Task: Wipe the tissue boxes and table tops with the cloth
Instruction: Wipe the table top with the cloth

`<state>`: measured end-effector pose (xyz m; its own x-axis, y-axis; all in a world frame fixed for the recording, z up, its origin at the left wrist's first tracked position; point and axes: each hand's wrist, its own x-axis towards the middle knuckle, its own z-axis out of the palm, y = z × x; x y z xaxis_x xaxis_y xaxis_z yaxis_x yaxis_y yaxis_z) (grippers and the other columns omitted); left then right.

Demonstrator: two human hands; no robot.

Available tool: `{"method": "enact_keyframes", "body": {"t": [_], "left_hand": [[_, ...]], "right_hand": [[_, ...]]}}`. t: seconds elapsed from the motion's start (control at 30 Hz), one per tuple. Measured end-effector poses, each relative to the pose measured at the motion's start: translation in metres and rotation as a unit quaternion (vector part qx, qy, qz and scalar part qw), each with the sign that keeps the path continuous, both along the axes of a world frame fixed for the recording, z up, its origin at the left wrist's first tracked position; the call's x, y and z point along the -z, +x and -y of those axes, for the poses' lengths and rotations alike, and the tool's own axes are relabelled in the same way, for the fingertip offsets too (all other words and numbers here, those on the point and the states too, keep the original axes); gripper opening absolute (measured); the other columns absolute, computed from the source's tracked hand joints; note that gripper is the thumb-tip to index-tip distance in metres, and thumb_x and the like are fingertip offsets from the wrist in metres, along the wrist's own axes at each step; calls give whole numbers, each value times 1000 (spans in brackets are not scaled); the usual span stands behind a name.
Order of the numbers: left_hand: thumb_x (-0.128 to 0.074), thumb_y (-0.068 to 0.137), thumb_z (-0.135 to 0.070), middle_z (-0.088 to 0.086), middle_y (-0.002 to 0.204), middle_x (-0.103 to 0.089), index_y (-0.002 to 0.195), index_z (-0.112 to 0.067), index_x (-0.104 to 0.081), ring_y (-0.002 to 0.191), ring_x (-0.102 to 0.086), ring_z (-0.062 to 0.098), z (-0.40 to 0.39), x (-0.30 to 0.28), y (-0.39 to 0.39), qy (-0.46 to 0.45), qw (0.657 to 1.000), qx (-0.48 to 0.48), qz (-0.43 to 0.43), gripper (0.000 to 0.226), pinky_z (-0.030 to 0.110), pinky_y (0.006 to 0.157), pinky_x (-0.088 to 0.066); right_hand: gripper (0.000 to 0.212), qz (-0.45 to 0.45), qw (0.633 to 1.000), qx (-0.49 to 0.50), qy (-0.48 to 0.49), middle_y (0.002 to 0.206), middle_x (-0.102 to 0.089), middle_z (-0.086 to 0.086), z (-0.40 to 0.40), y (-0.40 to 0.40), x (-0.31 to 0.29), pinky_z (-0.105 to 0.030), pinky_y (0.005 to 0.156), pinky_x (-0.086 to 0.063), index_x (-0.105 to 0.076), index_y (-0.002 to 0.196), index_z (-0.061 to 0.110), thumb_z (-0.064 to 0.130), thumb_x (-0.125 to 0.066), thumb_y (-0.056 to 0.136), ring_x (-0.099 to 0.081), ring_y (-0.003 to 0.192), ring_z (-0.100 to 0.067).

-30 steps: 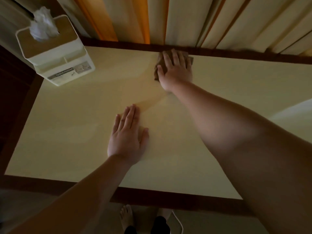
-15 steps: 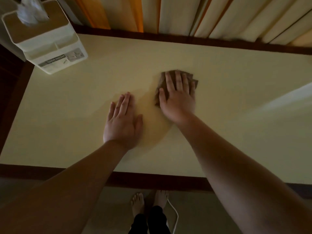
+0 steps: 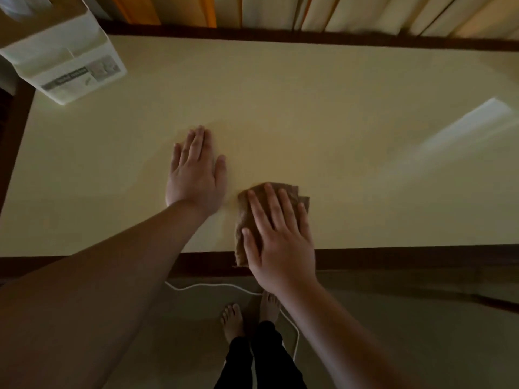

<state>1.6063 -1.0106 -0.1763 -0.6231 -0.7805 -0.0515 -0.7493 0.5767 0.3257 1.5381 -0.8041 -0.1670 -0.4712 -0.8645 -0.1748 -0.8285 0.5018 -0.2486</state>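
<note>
Far left, at the back corner of the bench: white rectangular plastic tissue box (image 3: 70,58) with a grey printed label on its near side, standing on the surface, its top partly cut off by the picture's edge. Well apart from both hands.

Spread under everything: pale cream, smooth-topped bench (image 3: 351,130) with a dark brown wooden border, a bright patch of reflected light toward the right side.

Left of centre: left hand (image 3: 195,175), palm flat on the bench top, fingers straight and close together, thumb out to the side; grip fully open, holding nothing, only pressing on the surface.

Just right of that, near but not touching: folded brown cloth (image 3: 254,220), lying at the near edge of the bench, its lower corner overlapping the dark border. On top of it: right hand (image 3: 280,237), fingers straight and slightly fanned, pressing the cloth flat against the bench; grip open, nothing curled round the fabric.

Behind the bench, along the top: hanging curtains (image 3: 323,12) in cream and orange folds.

Below the near edge: dim floor, two bare feet (image 3: 231,321) under black trouser legs, and a thin white cable (image 3: 213,286) looping past them.
</note>
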Motion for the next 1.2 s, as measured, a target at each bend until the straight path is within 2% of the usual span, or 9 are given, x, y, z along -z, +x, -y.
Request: {"method": "enact_keyframes", "body": {"t": [0.13, 0.33, 0.57, 0.67, 0.87, 0.97, 1.1, 1.2], "left_hand": [[-27, 109, -42, 5, 173, -9, 165, -9, -13, 160, -4, 19, 1, 2, 0, -7, 1000, 1, 7, 66, 40, 129, 0], [-24, 107, -44, 4, 173, -9, 165, -10, -14, 160, -4, 19, 0, 4, -1, -13, 1000, -5, 13, 68, 41, 130, 0], [-19, 103, -48, 13, 170, -18, 161, -2, -23, 158, -13, 31, -12, -7, -24, -33, 999, -24, 35, 74, 48, 129, -4], [-18, 99, -47, 12, 171, -19, 161, -4, -26, 159, -13, 29, -27, -10, -57, -23, 999, 23, -1, 75, 46, 128, -4], [-28, 99, -46, 8, 169, -26, 161, -8, -29, 158, -17, 24, -36, 8, -78, -11, 998, 35, -43, 73, 40, 129, -5], [-32, 98, -47, 9, 167, -31, 160, -7, -33, 156, -25, 26, -36, 11, -79, -30, 998, 24, -46, 73, 42, 128, -11], [-37, 101, -45, 7, 168, -29, 160, -9, -32, 157, -22, 23, -38, 12, -79, -43, 998, 25, -40, 70, 43, 129, -13], [-39, 100, -44, 7, 167, -31, 160, -9, -33, 156, -24, 24, -38, 11, -79, -48, 997, 22, -50, 70, 45, 128, -17]], "right_hand": [[69, -11, 998, 48, 26, 179, 7, 4, -21, -15, 3, -49, 133, -1, 5, 169, 37, 62, -14, 108, 4, 165, -20], [71, -10, 995, 93, 31, 178, 13, 2, 3, -38, 4, -49, 132, 4, 10, 168, 34, 61, -12, 107, 10, 164, -22], [71, -18, 994, 105, -15, 179, 6, 0, 81, -97, 11, -49, 132, 6, -1, 170, 32, 58, -18, 107, 9, 164, -22], [70, -16, 994, 99, -31, 179, -1, -2, 112, -125, 10, -49, 132, 5, -8, 170, 32, 57, -24, 107, 3, 165, -23], [70, -29, 997, 72, -6, 179, 1, -3, 179, -190, 7, -49, 132, 6, -7, 170, 32, 58, -19, 107, 4, 164, -26], [70, -41, 997, 61, 4, 179, 2, -2, 209, -220, 4, -49, 132, 6, -5, 170, 33, 59, -18, 106, 4, 164, -27], [69, -56, 997, 47, 20, 179, 3, 1, 234, -258, -1, -47, 132, 6, -3, 170, 34, 60, -16, 107, 3, 164, -24], [69, -53, 995, 82, 24, 179, 3, 1, 228, -278, 0, -47, 132, 5, -1, 170, 34, 59, -15, 107, 2, 164, -23]]}}
